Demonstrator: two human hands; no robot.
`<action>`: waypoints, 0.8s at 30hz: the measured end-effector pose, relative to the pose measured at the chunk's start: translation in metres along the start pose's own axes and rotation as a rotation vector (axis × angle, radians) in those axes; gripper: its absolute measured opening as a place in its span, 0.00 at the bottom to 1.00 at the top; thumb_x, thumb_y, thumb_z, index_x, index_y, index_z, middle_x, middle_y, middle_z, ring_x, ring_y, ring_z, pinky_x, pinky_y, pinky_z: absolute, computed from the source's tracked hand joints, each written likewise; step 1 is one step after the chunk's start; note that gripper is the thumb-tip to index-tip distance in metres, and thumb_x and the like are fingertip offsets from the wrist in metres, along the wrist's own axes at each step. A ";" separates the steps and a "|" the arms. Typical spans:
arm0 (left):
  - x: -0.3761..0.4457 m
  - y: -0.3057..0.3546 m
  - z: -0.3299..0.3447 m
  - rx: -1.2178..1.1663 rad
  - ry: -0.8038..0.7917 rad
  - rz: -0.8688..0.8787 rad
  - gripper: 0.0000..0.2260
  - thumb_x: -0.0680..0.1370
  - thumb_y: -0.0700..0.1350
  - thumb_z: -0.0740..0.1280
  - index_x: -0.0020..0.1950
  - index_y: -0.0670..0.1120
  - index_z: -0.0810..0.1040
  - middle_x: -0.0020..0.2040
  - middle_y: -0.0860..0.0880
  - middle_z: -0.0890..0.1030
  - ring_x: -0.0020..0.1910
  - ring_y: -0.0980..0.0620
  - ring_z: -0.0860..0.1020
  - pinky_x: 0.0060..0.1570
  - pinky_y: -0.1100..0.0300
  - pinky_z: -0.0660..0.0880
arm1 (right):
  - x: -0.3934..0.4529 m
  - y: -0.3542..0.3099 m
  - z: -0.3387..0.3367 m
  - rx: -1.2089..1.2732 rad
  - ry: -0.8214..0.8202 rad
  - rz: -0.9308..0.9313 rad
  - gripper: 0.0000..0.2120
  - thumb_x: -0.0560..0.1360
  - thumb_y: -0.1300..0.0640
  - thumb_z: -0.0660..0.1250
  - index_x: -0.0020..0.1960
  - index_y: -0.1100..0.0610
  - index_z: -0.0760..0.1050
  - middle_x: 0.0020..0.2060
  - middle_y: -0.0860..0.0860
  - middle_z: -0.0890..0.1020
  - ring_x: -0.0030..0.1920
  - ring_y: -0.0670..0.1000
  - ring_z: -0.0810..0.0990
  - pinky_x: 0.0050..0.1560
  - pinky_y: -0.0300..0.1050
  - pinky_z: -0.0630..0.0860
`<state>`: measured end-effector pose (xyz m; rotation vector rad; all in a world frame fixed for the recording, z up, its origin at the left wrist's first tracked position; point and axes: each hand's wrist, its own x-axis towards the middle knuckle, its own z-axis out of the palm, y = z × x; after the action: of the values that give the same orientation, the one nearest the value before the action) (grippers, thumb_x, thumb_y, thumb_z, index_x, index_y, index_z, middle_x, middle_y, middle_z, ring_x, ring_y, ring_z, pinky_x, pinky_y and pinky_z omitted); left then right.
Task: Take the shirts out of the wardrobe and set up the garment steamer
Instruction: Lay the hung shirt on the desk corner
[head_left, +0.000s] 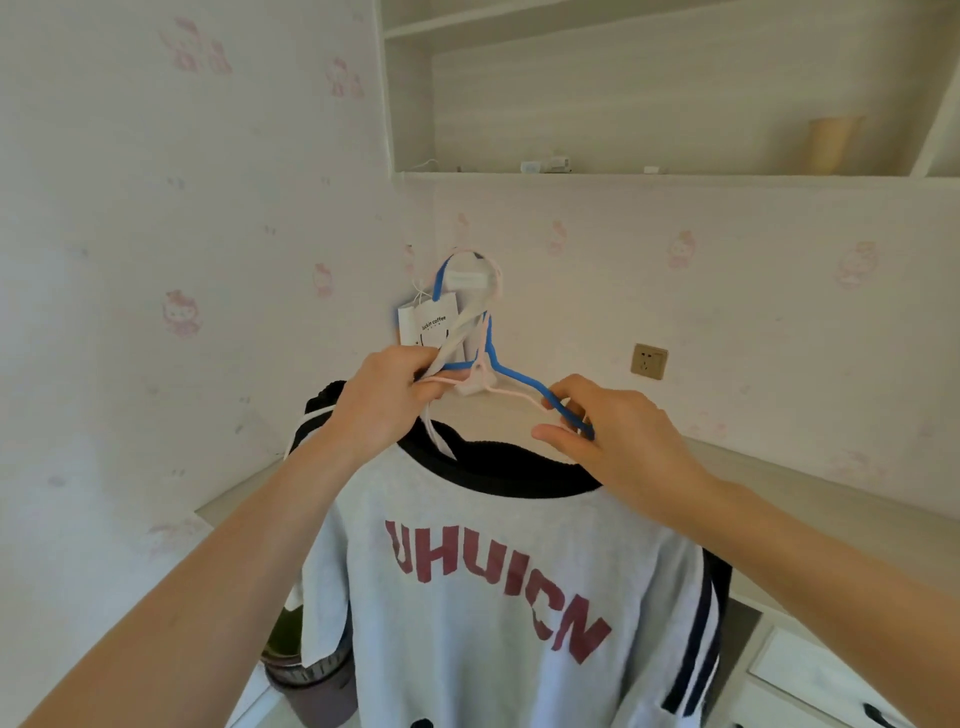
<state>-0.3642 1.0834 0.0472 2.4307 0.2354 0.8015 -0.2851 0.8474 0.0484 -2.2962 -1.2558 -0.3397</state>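
Observation:
A grey shirt with a black collar and dark red letters hangs in front of me, low in the middle. Several hangers hook over a white wall hook: a blue hanger, a pink hanger and a white one. My left hand grips the hangers' left arms near their necks. My right hand pinches the right arm of the blue hanger. A second shirt with black sleeves shows behind the grey one at the left.
A white paper tag hangs by the hook. A wall socket sits to the right. A shelf with small items and a beige cup runs above. A dark container stands low left on the desk.

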 end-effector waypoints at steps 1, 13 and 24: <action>-0.002 -0.003 -0.002 -0.001 -0.001 -0.001 0.19 0.76 0.56 0.67 0.26 0.57 0.71 0.23 0.56 0.69 0.28 0.53 0.64 0.33 0.56 0.64 | 0.002 -0.002 0.004 0.027 0.009 0.002 0.16 0.76 0.40 0.63 0.57 0.48 0.73 0.37 0.43 0.78 0.36 0.44 0.75 0.38 0.39 0.74; -0.026 -0.060 -0.050 0.008 0.004 0.044 0.08 0.74 0.52 0.71 0.41 0.48 0.79 0.35 0.52 0.78 0.34 0.54 0.73 0.36 0.60 0.69 | 0.036 -0.014 0.036 0.184 0.204 0.006 0.09 0.75 0.44 0.65 0.41 0.47 0.72 0.24 0.45 0.72 0.27 0.46 0.69 0.31 0.40 0.66; -0.017 -0.109 -0.066 0.330 0.020 0.014 0.28 0.71 0.74 0.52 0.47 0.50 0.72 0.33 0.51 0.76 0.33 0.51 0.76 0.36 0.50 0.73 | 0.075 -0.005 0.044 0.217 0.214 -0.024 0.08 0.75 0.45 0.65 0.41 0.48 0.74 0.26 0.47 0.75 0.27 0.46 0.69 0.32 0.43 0.67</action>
<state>-0.4160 1.1983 0.0217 2.7340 0.3853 0.8493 -0.2491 0.9267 0.0453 -2.0057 -1.1537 -0.4230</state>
